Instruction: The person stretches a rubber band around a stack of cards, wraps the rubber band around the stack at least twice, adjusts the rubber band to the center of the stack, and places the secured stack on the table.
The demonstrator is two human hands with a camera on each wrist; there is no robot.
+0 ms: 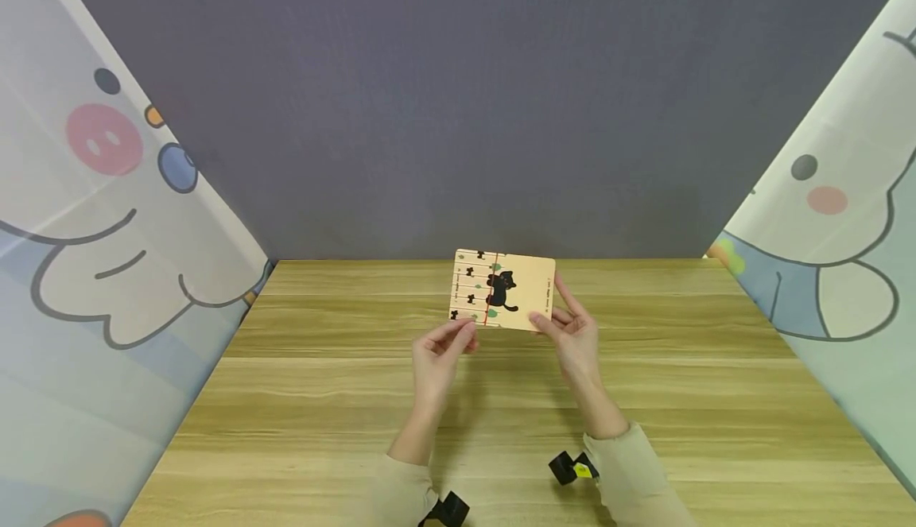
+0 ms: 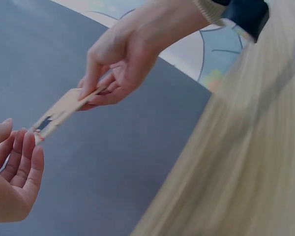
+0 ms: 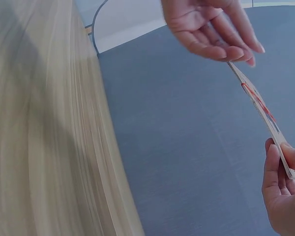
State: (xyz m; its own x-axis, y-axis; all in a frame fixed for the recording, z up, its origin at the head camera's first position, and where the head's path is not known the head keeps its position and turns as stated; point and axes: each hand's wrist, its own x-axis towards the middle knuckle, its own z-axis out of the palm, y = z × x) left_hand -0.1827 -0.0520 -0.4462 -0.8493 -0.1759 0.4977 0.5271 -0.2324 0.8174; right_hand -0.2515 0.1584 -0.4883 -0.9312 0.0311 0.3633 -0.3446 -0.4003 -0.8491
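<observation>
A thin cream notebook (image 1: 525, 273) printed with a black cat is held up above the table, facing the head camera. A red band (image 1: 491, 288) runs across it, left of the cat. My right hand (image 1: 576, 340) grips its lower right corner, thumb on the front and fingers behind. At the lower left edge is my left hand (image 1: 440, 356), its fingertips right at the border. The left wrist view shows that hand's fingers (image 2: 27, 164) loosely bent, with the thumb apart from the cover. From the right wrist view, the notebook (image 3: 265, 120) appears nearly edge-on.
Below lies a wood-grain table (image 1: 322, 400). A dark grey panel (image 1: 487, 106) stands behind it, with cartoon-printed curtains (image 1: 86, 273) at both sides. Black wrist devices (image 1: 565, 467) hang by both cream sleeves.
</observation>
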